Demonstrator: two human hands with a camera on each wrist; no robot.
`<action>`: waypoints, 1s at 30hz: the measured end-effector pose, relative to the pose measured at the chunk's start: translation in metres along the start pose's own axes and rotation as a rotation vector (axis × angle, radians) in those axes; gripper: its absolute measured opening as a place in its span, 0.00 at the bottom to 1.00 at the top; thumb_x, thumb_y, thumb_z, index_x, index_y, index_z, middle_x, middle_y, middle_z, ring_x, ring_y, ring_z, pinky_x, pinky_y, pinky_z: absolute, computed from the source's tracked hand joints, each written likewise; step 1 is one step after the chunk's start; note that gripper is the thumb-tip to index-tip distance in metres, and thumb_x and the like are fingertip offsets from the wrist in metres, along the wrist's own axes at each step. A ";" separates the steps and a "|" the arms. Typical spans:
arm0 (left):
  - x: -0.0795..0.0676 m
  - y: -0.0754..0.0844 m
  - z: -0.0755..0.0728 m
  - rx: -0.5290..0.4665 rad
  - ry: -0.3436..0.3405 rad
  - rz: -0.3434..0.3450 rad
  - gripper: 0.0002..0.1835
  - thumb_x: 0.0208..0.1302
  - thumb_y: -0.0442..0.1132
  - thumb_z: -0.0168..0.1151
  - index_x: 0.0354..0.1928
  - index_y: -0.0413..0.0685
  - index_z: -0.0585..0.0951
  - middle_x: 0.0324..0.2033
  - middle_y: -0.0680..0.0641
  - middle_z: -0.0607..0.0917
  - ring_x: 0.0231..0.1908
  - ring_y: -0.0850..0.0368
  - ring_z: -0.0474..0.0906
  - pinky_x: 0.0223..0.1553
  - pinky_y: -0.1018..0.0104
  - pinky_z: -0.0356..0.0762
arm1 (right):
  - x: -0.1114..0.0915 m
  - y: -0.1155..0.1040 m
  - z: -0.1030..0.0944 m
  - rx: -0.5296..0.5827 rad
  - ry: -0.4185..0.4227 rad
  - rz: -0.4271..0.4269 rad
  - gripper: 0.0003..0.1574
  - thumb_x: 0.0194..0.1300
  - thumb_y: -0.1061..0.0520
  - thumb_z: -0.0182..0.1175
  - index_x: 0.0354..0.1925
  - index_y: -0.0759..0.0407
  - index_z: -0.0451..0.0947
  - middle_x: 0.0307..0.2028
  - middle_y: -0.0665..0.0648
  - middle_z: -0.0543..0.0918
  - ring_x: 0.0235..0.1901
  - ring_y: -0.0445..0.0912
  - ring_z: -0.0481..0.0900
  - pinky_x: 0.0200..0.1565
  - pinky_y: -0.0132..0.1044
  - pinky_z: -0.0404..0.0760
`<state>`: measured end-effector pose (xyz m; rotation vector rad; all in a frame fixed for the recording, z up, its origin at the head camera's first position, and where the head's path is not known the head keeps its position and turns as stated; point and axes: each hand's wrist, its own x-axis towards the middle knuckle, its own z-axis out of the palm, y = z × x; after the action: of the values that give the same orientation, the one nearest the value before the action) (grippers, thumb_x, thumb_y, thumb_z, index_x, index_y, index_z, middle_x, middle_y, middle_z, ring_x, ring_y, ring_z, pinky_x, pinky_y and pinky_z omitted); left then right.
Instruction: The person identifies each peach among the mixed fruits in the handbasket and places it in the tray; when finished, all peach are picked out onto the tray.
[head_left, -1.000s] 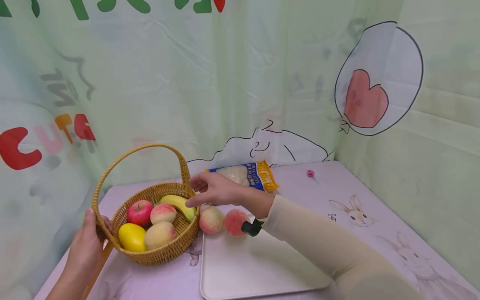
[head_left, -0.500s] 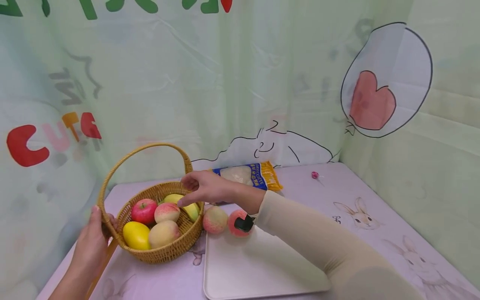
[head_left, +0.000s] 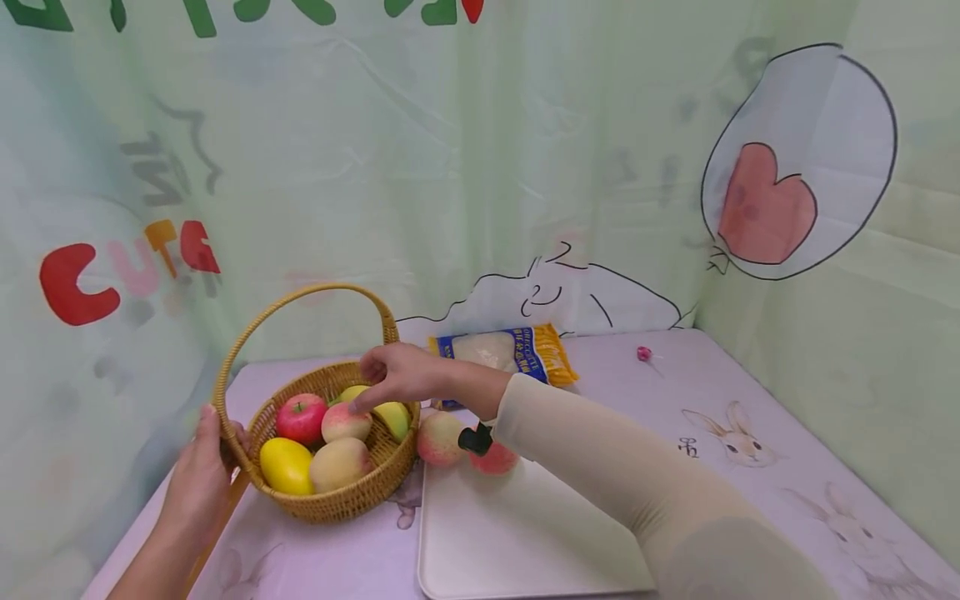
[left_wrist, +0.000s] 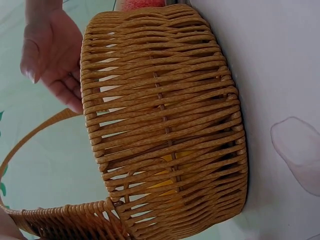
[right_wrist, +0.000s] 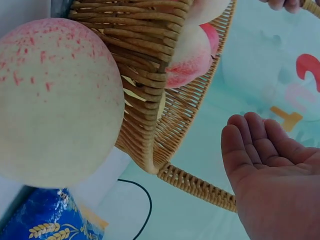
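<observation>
Basket [head_left: 330,507] sits on the table [head_left: 345,562] just beside the tray [head_left: 525,533] in the head view, left hand [head_left: 201,458] gripping the handle [head_left: 322,287], right hand [head_left: 403,375] further in than a second ago, thumb [head_left: 365,402] overlapping a peach [head_left: 347,427]. Left wrist view: right fingers [left_wrist: 64,92] relaxed above the rim [left_wrist: 89,60]; right wrist view: open air between them and the fruit [right_wrist: 189,60].

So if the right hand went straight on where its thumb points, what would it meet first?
The right hand would probably meet the blushed peach in the basket, seen at its thumb tip in the head view, though depth is unclear.
</observation>
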<state>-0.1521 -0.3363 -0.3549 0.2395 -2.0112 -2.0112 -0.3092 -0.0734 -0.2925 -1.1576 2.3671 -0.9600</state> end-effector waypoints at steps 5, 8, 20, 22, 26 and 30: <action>0.001 0.002 0.002 0.028 0.014 -0.043 0.30 0.80 0.67 0.31 0.40 0.54 0.75 0.34 0.57 0.74 0.43 0.60 0.70 0.49 0.77 0.69 | 0.010 0.002 0.003 -0.001 -0.024 0.023 0.46 0.61 0.40 0.73 0.68 0.59 0.72 0.63 0.56 0.80 0.58 0.42 0.77 0.61 0.34 0.77; 0.001 0.003 0.002 0.015 0.018 -0.060 0.29 0.79 0.67 0.31 0.40 0.56 0.75 0.35 0.58 0.74 0.43 0.60 0.70 0.49 0.77 0.69 | 0.018 0.004 0.006 -0.014 -0.036 0.038 0.46 0.60 0.39 0.73 0.69 0.58 0.72 0.64 0.56 0.79 0.59 0.43 0.77 0.61 0.34 0.77; -0.001 0.003 0.005 0.000 0.038 -0.075 0.29 0.78 0.69 0.33 0.39 0.58 0.75 0.34 0.57 0.74 0.43 0.60 0.71 0.50 0.75 0.71 | 0.051 0.007 0.017 -0.133 -0.090 0.057 0.50 0.59 0.35 0.72 0.69 0.61 0.72 0.61 0.54 0.81 0.53 0.42 0.77 0.59 0.34 0.78; -0.001 0.004 0.005 0.011 0.034 -0.069 0.30 0.78 0.69 0.32 0.40 0.55 0.75 0.35 0.56 0.74 0.44 0.59 0.71 0.50 0.74 0.71 | 0.054 0.007 0.017 -0.135 -0.096 0.055 0.50 0.59 0.35 0.73 0.69 0.62 0.73 0.61 0.54 0.80 0.53 0.42 0.77 0.59 0.34 0.78; -0.001 0.004 0.005 0.049 0.044 -0.071 0.33 0.76 0.71 0.32 0.44 0.50 0.73 0.36 0.55 0.74 0.45 0.57 0.70 0.50 0.75 0.72 | 0.060 0.007 0.018 -0.149 -0.109 0.050 0.49 0.58 0.36 0.73 0.67 0.62 0.74 0.61 0.55 0.80 0.53 0.43 0.76 0.56 0.33 0.77; -0.001 0.005 0.006 0.068 0.056 -0.091 0.35 0.75 0.73 0.32 0.46 0.49 0.72 0.36 0.55 0.74 0.46 0.57 0.70 0.50 0.76 0.72 | 0.066 0.009 0.020 -0.185 -0.131 0.048 0.49 0.59 0.36 0.73 0.67 0.63 0.74 0.61 0.57 0.81 0.53 0.44 0.77 0.56 0.33 0.78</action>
<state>-0.1528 -0.3301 -0.3495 0.4041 -2.0715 -1.9680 -0.3438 -0.1299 -0.3131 -1.1838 2.4045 -0.6396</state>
